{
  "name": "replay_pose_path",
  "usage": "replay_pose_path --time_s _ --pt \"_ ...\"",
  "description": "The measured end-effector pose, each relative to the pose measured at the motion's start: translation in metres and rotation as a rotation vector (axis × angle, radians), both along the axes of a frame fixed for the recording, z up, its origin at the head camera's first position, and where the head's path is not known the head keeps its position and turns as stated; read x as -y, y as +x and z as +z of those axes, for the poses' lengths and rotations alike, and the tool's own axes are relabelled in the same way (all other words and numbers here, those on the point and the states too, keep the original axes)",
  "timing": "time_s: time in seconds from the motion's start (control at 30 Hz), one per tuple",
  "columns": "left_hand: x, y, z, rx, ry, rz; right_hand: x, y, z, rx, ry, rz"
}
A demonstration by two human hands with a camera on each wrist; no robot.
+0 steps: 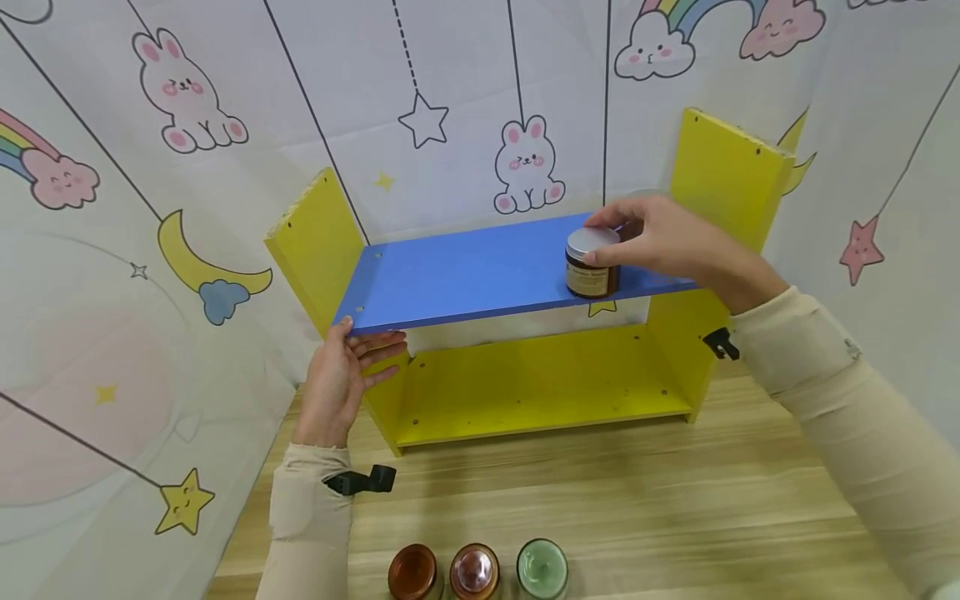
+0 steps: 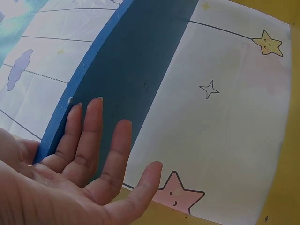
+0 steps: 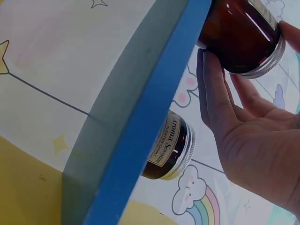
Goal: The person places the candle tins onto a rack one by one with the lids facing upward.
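My right hand [image 1: 663,242] grips an amber glass candle jar [image 1: 588,279] with a silver lid and a pale label, fingers and thumb around the lid. The jar is upright at the front edge of the blue shelf board [image 1: 450,275], toward its right end. A second amber candle jar [image 3: 166,145], labelled as a scented candle, stands on the board near the right end; my right hand mostly hides it in the head view. My left hand [image 1: 341,379] is at the board's front left corner, thumb at the top edge, fingers extended and spread below.
Yellow side panels [image 1: 731,179] rise above the blue board at both ends. Below lies a yellow bottom shelf [image 1: 525,379] on the wood-grain table [image 1: 600,500]. Two brown jars [image 1: 412,571] and a green jar [image 1: 542,568] stand in a row at the near edge. A printed cloth hangs behind.
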State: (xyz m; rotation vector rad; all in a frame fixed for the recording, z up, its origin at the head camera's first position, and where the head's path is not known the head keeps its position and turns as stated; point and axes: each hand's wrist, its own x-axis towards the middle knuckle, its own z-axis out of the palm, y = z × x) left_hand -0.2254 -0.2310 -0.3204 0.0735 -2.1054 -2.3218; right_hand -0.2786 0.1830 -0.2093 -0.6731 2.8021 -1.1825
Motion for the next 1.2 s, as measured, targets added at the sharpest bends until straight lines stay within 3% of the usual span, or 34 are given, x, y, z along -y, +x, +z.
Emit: replay_pose_path --time_s 0.4,0.63,1.2 --pt "-0.001 0.0 0.001 0.004 -0.007 0.002 -0.004 -0.018 0.027 0.13 0.175 0.122" --pt "-0.001 0.0 0.001 0.011 -0.008 0.006 0.0 -0.03 0.042 0.153 0.294 0.196" --pt "-0.002 0.0 0.0 0.008 -0.01 0.012 0.009 -0.049 0.052 0.198 0.329 0.224"
